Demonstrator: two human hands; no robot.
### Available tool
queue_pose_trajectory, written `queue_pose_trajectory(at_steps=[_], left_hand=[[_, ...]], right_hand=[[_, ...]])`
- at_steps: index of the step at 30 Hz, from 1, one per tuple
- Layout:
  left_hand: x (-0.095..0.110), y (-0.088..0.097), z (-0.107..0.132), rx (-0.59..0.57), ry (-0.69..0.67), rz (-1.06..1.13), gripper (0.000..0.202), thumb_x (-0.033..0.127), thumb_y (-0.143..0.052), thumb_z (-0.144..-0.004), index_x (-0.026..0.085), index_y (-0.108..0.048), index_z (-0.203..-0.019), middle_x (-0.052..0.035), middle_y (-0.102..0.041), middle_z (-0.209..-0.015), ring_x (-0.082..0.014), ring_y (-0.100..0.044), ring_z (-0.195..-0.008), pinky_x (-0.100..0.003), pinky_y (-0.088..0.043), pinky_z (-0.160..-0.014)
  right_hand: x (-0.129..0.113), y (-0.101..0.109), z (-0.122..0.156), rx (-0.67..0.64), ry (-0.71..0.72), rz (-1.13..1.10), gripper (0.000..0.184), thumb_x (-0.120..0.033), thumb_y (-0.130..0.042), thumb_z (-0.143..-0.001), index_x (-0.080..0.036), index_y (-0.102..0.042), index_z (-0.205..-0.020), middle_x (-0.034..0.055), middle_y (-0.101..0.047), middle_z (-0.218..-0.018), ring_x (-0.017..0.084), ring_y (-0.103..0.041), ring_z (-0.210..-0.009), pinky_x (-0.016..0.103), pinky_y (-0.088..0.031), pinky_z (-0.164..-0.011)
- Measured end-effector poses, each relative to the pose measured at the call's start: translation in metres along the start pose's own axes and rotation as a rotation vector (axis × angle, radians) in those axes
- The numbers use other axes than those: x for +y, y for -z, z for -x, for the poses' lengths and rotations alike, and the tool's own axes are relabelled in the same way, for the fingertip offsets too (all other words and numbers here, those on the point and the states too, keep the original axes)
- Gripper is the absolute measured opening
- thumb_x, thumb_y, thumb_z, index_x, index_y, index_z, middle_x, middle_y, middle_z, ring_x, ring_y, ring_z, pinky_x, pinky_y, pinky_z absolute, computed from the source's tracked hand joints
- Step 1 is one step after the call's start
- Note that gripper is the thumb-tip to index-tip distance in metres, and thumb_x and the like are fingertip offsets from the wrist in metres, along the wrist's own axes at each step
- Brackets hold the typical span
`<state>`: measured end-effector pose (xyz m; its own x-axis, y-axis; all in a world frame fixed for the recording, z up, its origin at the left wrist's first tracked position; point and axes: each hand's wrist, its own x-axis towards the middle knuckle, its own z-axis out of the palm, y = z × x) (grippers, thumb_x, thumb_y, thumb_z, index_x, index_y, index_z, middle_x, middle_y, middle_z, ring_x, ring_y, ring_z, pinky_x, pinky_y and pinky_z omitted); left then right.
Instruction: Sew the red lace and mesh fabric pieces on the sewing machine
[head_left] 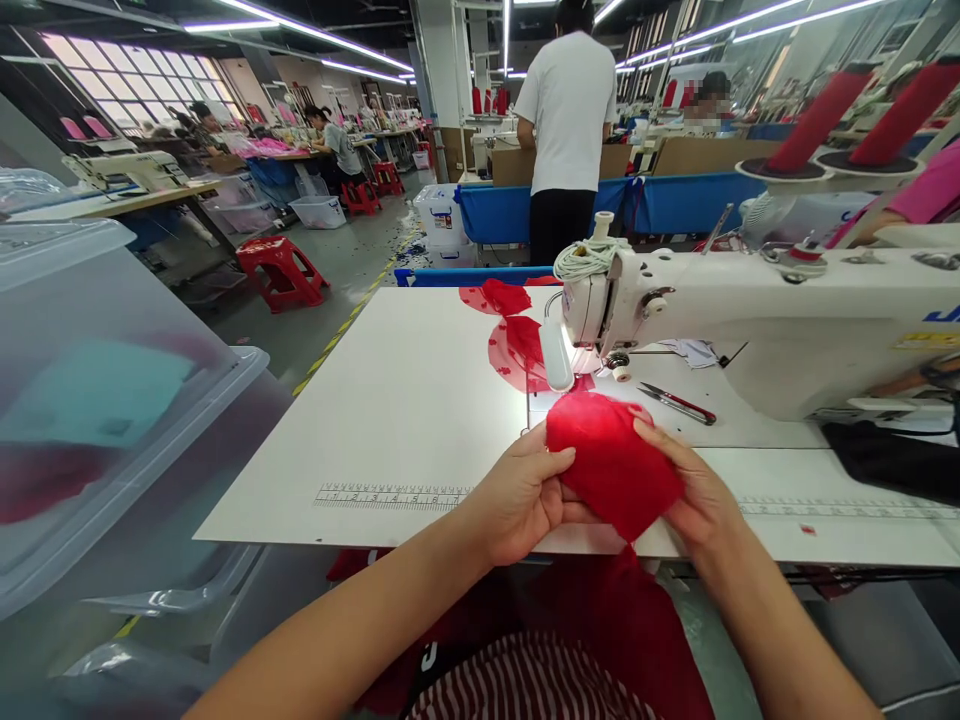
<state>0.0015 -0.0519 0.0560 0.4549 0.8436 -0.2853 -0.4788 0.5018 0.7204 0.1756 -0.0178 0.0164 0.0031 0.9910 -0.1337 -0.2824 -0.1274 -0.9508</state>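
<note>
Both hands grip a small red fabric piece [619, 460] over the front of the white sewing table [420, 400]. My left hand [532, 495] pinches its left edge, thumb on top and fingers beneath. On the opposite side, my right hand [690, 485] pinches the right edge with its thumb on top. From the piece's lower point, more dark red cloth [637, 620] hangs down to my lap. Just beyond the hands stands the needle end of a white sewing machine [675, 310]. Sheer red fabric pieces [517, 350] lie left of the needle.
Thread snips [677, 403] lie right of the needle, and a black cloth [885, 460] is at the far right. Clear plastic bins [127, 400] crowd the left side. Red thread cones [821, 120] stand behind the machine. A person in a white shirt [570, 110] stands ahead.
</note>
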Motion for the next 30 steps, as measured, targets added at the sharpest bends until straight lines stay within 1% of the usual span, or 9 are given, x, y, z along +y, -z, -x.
queue_pose_trajectory(at_steps=[3, 6, 8, 11, 14, 18, 23, 28, 30], left_hand=[[-0.009, 0.015, 0.009, 0.057, 0.128, -0.179, 0.042, 0.013, -0.044, -0.088, 0.022, -0.039, -0.128, -0.0076, -0.068, -0.099, -0.0179, -0.071, -0.079, -0.036, -0.057, -0.074], [-0.015, 0.03, 0.017, 0.136, 0.219, -0.558, 0.04, 0.023, -0.043, -0.091, 0.018, -0.029, -0.129, -0.0016, -0.064, -0.074, -0.0173, -0.067, -0.06, -0.031, -0.055, -0.059], [-0.013, 0.034, 0.016, 0.233, 0.052, -0.899, 0.04, 0.029, -0.046, -0.091, 0.017, -0.031, -0.125, 0.0054, -0.055, -0.061, -0.0149, -0.058, -0.049, -0.027, -0.049, -0.051], [-0.003, 0.031, 0.001, 0.286, -0.305, -1.195, 0.021, 0.032, -0.051, -0.088, 0.02, -0.048, -0.105, 0.0038, -0.054, -0.068, -0.0137, -0.056, -0.059, -0.025, -0.045, -0.056], [0.002, 0.028, -0.028, 0.178, -0.203, -1.049, 0.026, 0.043, -0.053, -0.087, 0.019, -0.05, -0.077, 0.0008, -0.059, -0.071, -0.0144, -0.061, -0.062, -0.025, -0.047, -0.058], [-0.005, 0.035, -0.058, 0.272, -0.154, -0.965, 0.032, 0.035, -0.065, -0.077, 0.02, -0.04, -0.064, 0.0058, -0.05, -0.054, -0.0144, -0.06, -0.051, -0.024, -0.046, -0.049], [-0.014, 0.042, -0.06, 0.272, -0.205, -0.94, 0.018, 0.02, -0.051, -0.084, 0.022, -0.037, -0.073, 0.0056, -0.054, -0.06, -0.0139, -0.061, -0.049, -0.024, -0.049, -0.048], [-0.014, 0.042, -0.054, 0.222, -0.272, -0.963, 0.025, 0.011, -0.042, -0.085, 0.022, -0.041, -0.107, 0.0088, -0.052, -0.062, -0.0132, -0.06, -0.047, -0.025, -0.051, -0.051], [-0.013, 0.042, -0.052, 0.156, -0.278, -1.015, 0.027, 0.007, -0.038, -0.083, 0.021, -0.049, -0.103, 0.0082, -0.051, -0.06, -0.0125, -0.06, -0.048, -0.024, -0.051, -0.053]], right_hand=[[0.005, 0.016, -0.007, 0.053, -0.004, 0.237, 0.044, -0.047, -0.079, -0.061, -0.017, -0.069, -0.093, 0.004, -0.071, -0.076, 0.018, -0.063, -0.065, 0.03, -0.05, -0.061], [0.014, 0.023, -0.002, 0.076, 0.163, 0.59, 0.034, -0.049, -0.067, -0.073, -0.018, -0.07, -0.086, 0.0039, -0.07, -0.076, 0.018, -0.061, -0.063, 0.03, -0.047, -0.059], [0.018, 0.021, 0.004, 0.054, 0.299, 0.741, 0.029, -0.046, -0.058, -0.08, -0.02, -0.07, -0.086, 0.0043, -0.071, -0.081, 0.019, -0.063, -0.069, 0.032, -0.048, -0.065], [0.023, 0.011, 0.012, 0.011, 0.536, 0.9, 0.024, -0.038, -0.05, -0.087, -0.021, -0.068, -0.089, 0.0046, -0.07, -0.082, 0.019, -0.064, -0.074, 0.031, -0.049, -0.069], [0.029, 0.0, 0.018, -0.079, 0.687, 1.047, 0.025, -0.031, -0.044, -0.09, -0.022, -0.067, -0.089, 0.0044, -0.067, -0.077, 0.017, -0.062, -0.067, 0.028, -0.048, -0.063], [0.033, -0.005, 0.022, -0.204, 0.714, 1.129, 0.027, -0.027, -0.039, -0.092, -0.023, -0.066, -0.088, 0.0046, -0.067, -0.077, 0.017, -0.062, -0.068, 0.028, -0.049, -0.062], [0.019, 0.007, 0.007, -0.059, 0.58, 1.089, 0.022, -0.033, -0.045, -0.09, -0.022, -0.064, -0.094, 0.003, -0.069, -0.083, 0.016, -0.061, -0.063, 0.029, -0.049, -0.063], [0.013, 0.018, -0.014, -0.105, 0.565, 1.46, 0.03, -0.026, -0.047, -0.087, -0.023, -0.061, -0.113, 0.0074, -0.065, -0.103, 0.019, -0.062, -0.075, 0.028, -0.042, -0.052], [0.013, 0.022, -0.017, -0.084, 0.573, 1.63, 0.028, -0.02, -0.044, -0.087, -0.025, -0.064, -0.107, 0.0073, -0.063, -0.101, 0.021, -0.061, -0.078, 0.028, -0.035, -0.048]])
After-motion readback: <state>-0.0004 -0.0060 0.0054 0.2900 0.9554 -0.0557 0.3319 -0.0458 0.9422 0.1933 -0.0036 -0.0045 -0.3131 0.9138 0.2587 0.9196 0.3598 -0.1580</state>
